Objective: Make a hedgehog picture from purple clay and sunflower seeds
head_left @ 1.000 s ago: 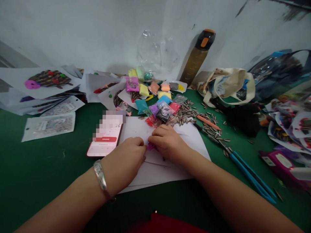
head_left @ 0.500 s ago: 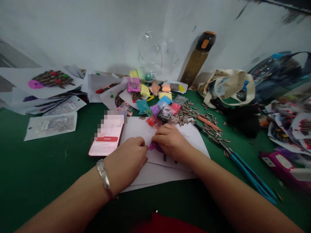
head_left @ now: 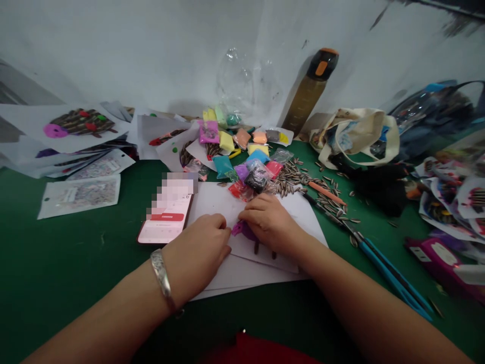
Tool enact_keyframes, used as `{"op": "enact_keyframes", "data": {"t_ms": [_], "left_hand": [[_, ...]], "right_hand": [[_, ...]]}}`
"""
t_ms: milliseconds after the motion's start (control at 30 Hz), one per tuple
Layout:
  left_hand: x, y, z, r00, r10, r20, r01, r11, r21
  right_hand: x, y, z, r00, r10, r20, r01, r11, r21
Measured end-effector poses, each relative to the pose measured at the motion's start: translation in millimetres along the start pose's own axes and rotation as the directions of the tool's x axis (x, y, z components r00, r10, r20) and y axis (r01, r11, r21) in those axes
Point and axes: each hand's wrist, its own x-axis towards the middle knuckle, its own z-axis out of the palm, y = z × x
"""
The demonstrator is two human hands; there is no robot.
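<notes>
A purple clay shape (head_left: 238, 229) lies on white paper (head_left: 212, 198), with dark seeds (head_left: 256, 247) sticking out below it like legs. My right hand (head_left: 268, 221) rests over its right part, fingers bent together; anything in its grip is hidden. At the shape's left edge is my left hand (head_left: 206, 248), its fingers curled closed, and what they pinch is too small to tell. Wrapped clay packets (head_left: 258, 174) in several colours lie just beyond my right hand, beside a pile of striped seeds (head_left: 290, 178).
A lit phone (head_left: 168, 212) lies left of the paper. Blue-handled scissors (head_left: 394, 275) and an orange stick (head_left: 326, 193) are on the right. Finished seed pictures (head_left: 81, 124) stand back left; a bottle (head_left: 310, 91) leans on the wall beside a cloth bag (head_left: 356, 134).
My right hand has shifted very slightly, and a bit more of the purple shape and the seeds below it shows. My left hand is nearly still.
</notes>
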Motion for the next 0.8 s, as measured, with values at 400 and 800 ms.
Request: {"op": "enact_keyframes", "data": {"t_ms": [400, 800], "left_hand": [[0.8, -0.2, 1.7, 1.000, -0.028, -0.006, 0.028, 1.000, 0.004], [-0.2, -0.5, 1.9, 1.000, -0.014, -0.009, 0.014, 1.000, 0.000]], "right_hand": [[6.6, -2.9, 4.7, 1.000, -0.025, 0.011, 0.025, 1.000, 0.007], [7.9, 0.2, 6.0, 0.997, -0.077, 0.016, 0.076, 0.997, 0.033]]}}
